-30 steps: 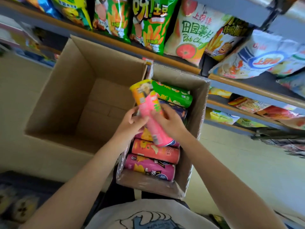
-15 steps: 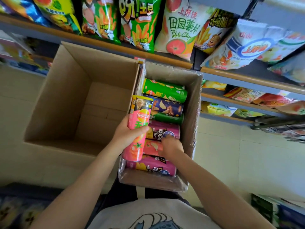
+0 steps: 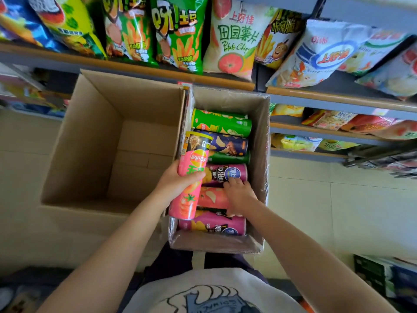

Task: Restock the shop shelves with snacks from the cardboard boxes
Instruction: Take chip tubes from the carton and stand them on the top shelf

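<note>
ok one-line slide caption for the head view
Left hand holds a pink chip can while the right hand reaches among cans in the smaller cardboard box.

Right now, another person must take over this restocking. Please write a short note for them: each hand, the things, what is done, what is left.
Left hand grips a pink Lay's can, lifted over the smaller box.
Right hand reaches into that box, onto the salmon-pink can; its grip is unclear.
Bigger box beside it shows nothing inside.
Done: one can is out.
Left: shelve it, then the cans in the box.
</note>
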